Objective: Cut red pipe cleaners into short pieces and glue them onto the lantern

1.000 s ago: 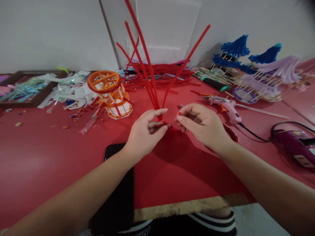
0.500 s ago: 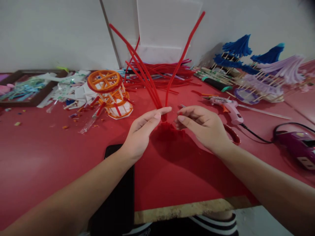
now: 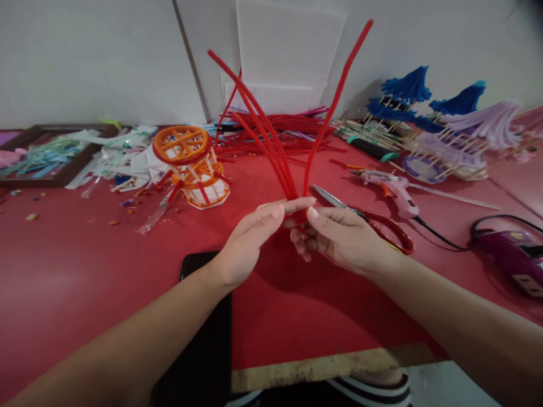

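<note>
Several long red fuzzy stems (image 3: 271,141) rise in a loose bunch from between my hands at the middle of the table. My left hand (image 3: 250,240) is closed round the lower part of the bunch from the left, fingers reaching across it. From the right, my right hand (image 3: 345,234) pinches the base of the stems, its fingertips touching those of my left hand. The lower ends are mostly hidden by the fingers. Scissors with red handles (image 3: 392,226) lie just beyond my right hand.
An orange and white frame model (image 3: 206,183) stands at the left, a black phone (image 3: 203,328) near the front edge. At right are a pink glue gun (image 3: 399,192), a purple device (image 3: 511,254) and blue-roofed models (image 3: 407,85). More red stems (image 3: 280,133) lie at the back.
The stems have shifted right with my left hand. My right hand has come down and left onto their base, leaving the scissors more exposed.
</note>
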Tool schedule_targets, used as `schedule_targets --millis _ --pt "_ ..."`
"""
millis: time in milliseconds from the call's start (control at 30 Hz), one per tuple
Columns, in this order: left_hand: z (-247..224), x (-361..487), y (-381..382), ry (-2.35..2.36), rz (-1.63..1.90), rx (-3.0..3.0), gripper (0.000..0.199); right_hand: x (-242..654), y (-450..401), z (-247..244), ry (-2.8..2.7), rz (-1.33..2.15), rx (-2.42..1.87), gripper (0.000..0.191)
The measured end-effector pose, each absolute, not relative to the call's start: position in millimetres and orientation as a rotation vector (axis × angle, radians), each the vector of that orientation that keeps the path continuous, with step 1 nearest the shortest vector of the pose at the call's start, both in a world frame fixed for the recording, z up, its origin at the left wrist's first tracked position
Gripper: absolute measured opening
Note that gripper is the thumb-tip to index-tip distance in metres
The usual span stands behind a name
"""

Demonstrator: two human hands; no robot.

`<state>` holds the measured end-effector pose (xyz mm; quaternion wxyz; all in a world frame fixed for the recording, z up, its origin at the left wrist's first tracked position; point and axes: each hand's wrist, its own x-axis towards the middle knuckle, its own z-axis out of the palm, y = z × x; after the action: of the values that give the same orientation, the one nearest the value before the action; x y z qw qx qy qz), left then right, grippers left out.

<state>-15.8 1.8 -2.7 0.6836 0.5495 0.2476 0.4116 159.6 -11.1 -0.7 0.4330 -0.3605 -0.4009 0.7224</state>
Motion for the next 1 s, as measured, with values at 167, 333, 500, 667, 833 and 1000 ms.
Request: schedule_targets --millis 167,333,500,667,833,1000 --pt "-3.2 -15.9 0.9 0.543 0.867 1.220 0.037 156.5 -11.9 -1.6 -0.980 1.855 -0.908 0.033" --pt "-5.0 -16.5 1.7 0.652 0.931 1.269 0.029 157.6 -9.2 -3.0 -0.898 1.965 -0.912 0.033" --pt "-4.0 -15.8 1.3 0.632 0.956 1.242 0.028 160.9 -8.5 0.7 -0.824 2.085 -0.819 0.028" --pt "1.7 -13.2 0.9 0.561 0.936 1.071 0.027 159.4 -8.5 2.7 -0.713 2.170 -0.707 0.023" --pt "4.7 -12.4 0.7 0.545 0.939 1.023 0.025 159.2 -8.4 -1.2 -0.742 2.201 -0.690 0.026" --pt "4.3 -13.7 0.3 0.497 0.896 1.047 0.028 158.9 -11.1 -2.4 -0.731 2.296 -0.581 0.027"
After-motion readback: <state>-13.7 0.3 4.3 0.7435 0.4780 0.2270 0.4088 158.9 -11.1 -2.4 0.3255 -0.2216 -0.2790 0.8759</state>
